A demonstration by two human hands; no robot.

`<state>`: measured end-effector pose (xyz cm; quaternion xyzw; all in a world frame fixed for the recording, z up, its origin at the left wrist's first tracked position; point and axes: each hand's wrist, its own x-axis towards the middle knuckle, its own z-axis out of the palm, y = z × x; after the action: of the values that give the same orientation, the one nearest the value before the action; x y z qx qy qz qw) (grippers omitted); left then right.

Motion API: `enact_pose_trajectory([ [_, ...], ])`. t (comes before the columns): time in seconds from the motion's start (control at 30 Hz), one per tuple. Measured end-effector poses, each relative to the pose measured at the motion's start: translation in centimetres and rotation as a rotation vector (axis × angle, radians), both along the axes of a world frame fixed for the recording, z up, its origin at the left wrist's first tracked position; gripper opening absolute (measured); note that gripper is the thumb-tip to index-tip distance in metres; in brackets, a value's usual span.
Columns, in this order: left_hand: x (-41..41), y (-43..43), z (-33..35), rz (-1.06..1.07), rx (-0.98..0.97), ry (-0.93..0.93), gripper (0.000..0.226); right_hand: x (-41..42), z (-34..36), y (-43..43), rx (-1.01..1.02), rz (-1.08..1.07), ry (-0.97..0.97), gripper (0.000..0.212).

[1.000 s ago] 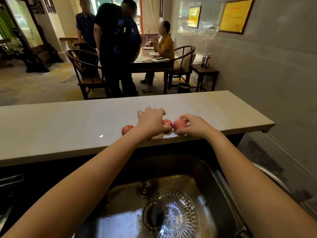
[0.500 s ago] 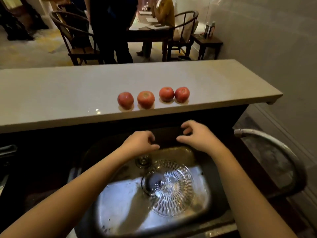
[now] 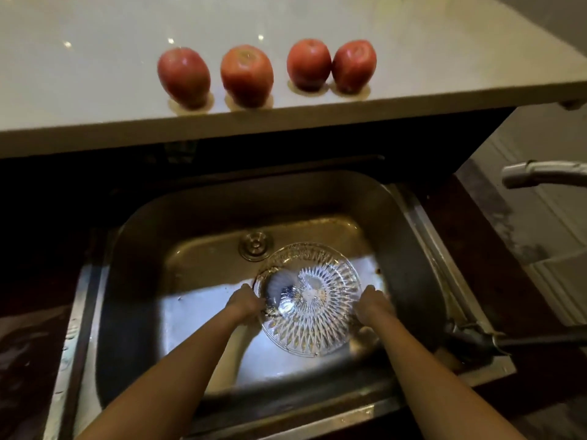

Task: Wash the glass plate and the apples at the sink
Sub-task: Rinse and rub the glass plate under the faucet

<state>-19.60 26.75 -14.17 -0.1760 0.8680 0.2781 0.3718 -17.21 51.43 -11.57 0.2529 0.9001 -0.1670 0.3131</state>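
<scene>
A cut-glass plate [image 3: 309,298] lies on the bottom of the steel sink [image 3: 197,223]. My left hand [image 3: 244,302] grips its left rim and my right hand [image 3: 372,303] grips its right rim. Several red apples stand in a row on the pale counter [image 3: 95,74] above the sink: one at the left [image 3: 184,77], one beside it [image 3: 247,76], then two that touch, one [image 3: 308,64] left of the other [image 3: 354,65].
The drain [image 3: 255,246] sits just behind the plate. A grey faucet spout [image 3: 540,174] reaches in from the right, off to the side of the basin. A dark hose or handle [image 3: 508,341] lies at the sink's right rim.
My hands left the apples on the counter, dropped into the sink and closed on the plate's two rims. The view tilted down toward the basin.
</scene>
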Motion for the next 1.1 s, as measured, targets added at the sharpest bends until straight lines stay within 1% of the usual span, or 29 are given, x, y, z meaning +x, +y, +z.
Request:
enact_pose_trajectory([
  [0.03,0.0,0.3,-0.9,0.009,0.015,0.013,0.055,0.0,-0.7,0.0,-0.022,-0.02,-0.009,0.052],
  [0.1,-0.1,0.9,-2.2,0.092,0.072,0.047,0.051,-0.1,-2.0,0.1,-0.035,-0.062,-0.001,0.053],
  [0.17,0.0,1.3,-3.0,0.161,0.078,0.078,0.045,-0.4,-2.8,0.3,-0.01,-0.101,0.021,0.045],
  [0.23,0.2,1.4,-3.7,0.188,0.086,0.123,0.031,-0.6,-3.1,0.5,0.014,-0.105,0.018,0.039],
  [0.3,0.6,1.2,-3.6,0.236,0.126,0.207,0.019,-0.6,-3.0,0.8,0.043,-0.085,0.022,0.035],
  [0.33,0.8,1.0,-3.3,0.289,0.198,0.244,0.014,-0.4,-2.8,0.8,0.05,-0.078,0.029,0.034],
  [0.37,1.0,1.0,-2.8,0.361,0.31,0.272,0.012,-0.3,-2.5,0.8,0.05,-0.074,0.037,0.033],
  [0.4,1.1,1.0,-2.3,0.424,0.412,0.281,0.015,-0.1,-2.1,0.7,0.043,-0.07,0.046,0.034],
  [0.43,1.2,0.9,-1.8,0.456,0.473,0.315,0.015,-0.1,-1.5,0.6,0.028,-0.071,0.057,0.036],
  [0.5,1.2,0.8,-0.2,0.453,0.509,0.436,0.007,-0.2,0.1,0.3,-0.026,-0.094,0.096,0.041],
  [0.63,0.3,1.4,4.0,0.513,0.419,0.722,0.014,0.3,5.3,0.0,-0.069,-0.032,0.247,0.038],
  [0.7,-0.1,1.7,5.9,0.529,0.362,0.787,0.02,1.0,8.9,-0.2,-0.057,-0.01,0.332,0.038],
  [0.8,-0.5,2.4,7.9,0.543,0.371,0.768,0.022,3.0,14.7,0.6,0.031,0.018,0.531,0.032],
  [0.87,-0.8,3.0,9.3,0.528,0.392,0.75,0.021,5.2,18.1,1.8,0.095,-0.02,0.718,0.029],
  [0.9,-0.9,3.2,9.9,0.516,0.409,0.74,0.02,6.5,19.5,2.5,0.129,-0.052,0.78,0.027],
  [0.93,-0.9,3.4,10.4,0.502,0.432,0.719,0.018,7.8,20.5,3.1,0.158,-0.083,0.802,0.026],
  [1.0,-1.0,3.8,11.2,0.473,0.46,0.677,0.015,9.7,21.2,3.7,0.174,-0.112,0.721,0.026],
  [1.1,-0.9,4.6,12.1,0.46,0.443,0.655,0.015,10.3,19.7,3.4,0.109,-0.072,0.557,0.028],
])
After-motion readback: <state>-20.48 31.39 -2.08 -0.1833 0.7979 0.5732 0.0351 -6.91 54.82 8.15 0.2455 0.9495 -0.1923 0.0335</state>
